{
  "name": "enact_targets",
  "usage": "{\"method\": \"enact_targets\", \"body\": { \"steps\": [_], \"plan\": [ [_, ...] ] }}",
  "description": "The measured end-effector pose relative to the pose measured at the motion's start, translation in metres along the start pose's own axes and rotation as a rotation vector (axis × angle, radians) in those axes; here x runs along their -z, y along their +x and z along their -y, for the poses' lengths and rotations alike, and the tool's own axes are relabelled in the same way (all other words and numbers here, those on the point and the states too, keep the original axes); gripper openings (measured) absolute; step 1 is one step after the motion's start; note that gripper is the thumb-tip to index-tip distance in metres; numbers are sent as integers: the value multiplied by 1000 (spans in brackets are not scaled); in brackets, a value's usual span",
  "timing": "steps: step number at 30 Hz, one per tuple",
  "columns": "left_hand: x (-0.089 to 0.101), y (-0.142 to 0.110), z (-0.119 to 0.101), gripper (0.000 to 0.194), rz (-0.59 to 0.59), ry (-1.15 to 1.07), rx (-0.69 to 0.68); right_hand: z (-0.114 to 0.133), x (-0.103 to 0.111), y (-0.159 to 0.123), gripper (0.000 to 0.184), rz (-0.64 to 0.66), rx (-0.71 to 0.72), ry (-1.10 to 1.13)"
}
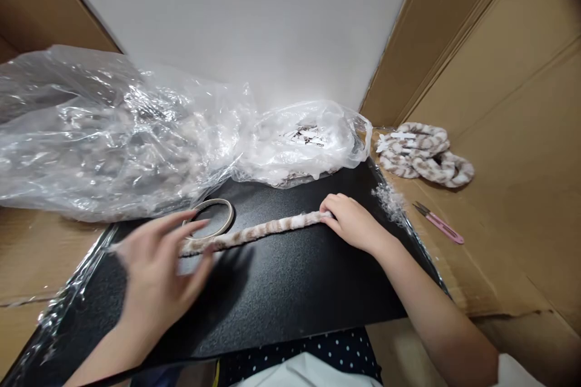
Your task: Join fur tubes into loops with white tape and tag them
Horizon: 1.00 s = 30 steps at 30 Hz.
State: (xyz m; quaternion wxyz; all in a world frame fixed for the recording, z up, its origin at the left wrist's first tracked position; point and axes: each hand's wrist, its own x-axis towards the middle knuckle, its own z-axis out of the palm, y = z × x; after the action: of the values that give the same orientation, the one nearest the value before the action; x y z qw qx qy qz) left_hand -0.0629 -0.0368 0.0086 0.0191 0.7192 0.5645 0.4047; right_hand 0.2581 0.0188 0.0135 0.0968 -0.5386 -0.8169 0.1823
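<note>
A plush strip (272, 227), banded white and brown, lies slantwise across the black tabletop. Pinched between the fingers of my right hand (349, 221) is its right end. My left hand (157, 260) hovers over the strip's left end with fingers spread, slightly blurred. That hand hides part of the end, and whether it touches the strip I cannot tell. Just behind the strip is a thin beige ring (231, 217), resembling a narrow roll of tape, partly covered by my left fingers.
A large clear plastic bag (104, 157) of fluffy pieces fills the back left. Beside it sits a smaller clear bag (313, 139) containing tags or labels. Finished-looking plush loops (422, 154), pink-handled thread snips (439, 224) and fluff scraps (390, 201) lie right. Cardboard walls (508, 103) stand around.
</note>
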Motion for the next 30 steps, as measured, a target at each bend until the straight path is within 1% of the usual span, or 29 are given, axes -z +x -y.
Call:
{"method": "enact_targets", "body": {
  "steps": [1, 2, 3, 5, 6, 7, 9, 11, 13, 15, 17, 19, 22, 25, 28, 30],
  "plan": [
    [-12, 5, -13, 43, 93, 41, -164, 3, 0, -1, 5, -14, 8, 59],
    [-25, 10, -24, 45, 180, 33, -267, 7, 0, -2, 6, -30, 21, 136],
    [-38, 15, -35, 47, 281, 0, -311, 11, 1, -3, 5, -48, 37, 226],
    [-60, 24, -52, 48, 423, -78, -309, 20, 3, -6, 3, -93, 88, 409],
    [-69, 28, -59, 45, 475, -106, -287, 24, 4, -7, 3, -120, 116, 487],
    [-76, 31, -64, 37, 542, -139, -259, 28, 4, -8, 4, -148, 137, 550],
    [-85, 35, -70, 23, 658, -183, -218, 34, 3, -10, 6, -193, 159, 636],
    [-88, 36, -72, 23, 707, -194, -212, 38, 0, -11, 7, -216, 156, 685],
    [-86, 35, -72, 25, 704, -184, -217, 39, -4, -10, 8, -222, 133, 743],
    [-82, 32, -70, 25, 710, -164, -208, 39, -8, -9, 12, -231, 84, 844],
    [-77, 30, -66, 26, 722, -110, -202, 34, -9, -8, 17, -277, 14, 964],
    [-70, 27, -57, 27, 718, -21, -216, 24, -6, -9, 24, -351, -64, 1058],
    [-58, 21, -36, 29, 693, 142, -261, -4, 3, -16, 33, -475, -173, 1139],
    [-43, 13, -9, 30, 671, 278, -300, -35, 13, -29, 36, -593, -291, 1186],
    [-28, 4, 15, 31, 661, 330, -305, -58, 22, -42, 39, -646, -401, 1198],
    [-17, 1, 28, 33, 642, 328, -259, -65, 26, -48, 42, -653, -444, 1176]
  ]
}}
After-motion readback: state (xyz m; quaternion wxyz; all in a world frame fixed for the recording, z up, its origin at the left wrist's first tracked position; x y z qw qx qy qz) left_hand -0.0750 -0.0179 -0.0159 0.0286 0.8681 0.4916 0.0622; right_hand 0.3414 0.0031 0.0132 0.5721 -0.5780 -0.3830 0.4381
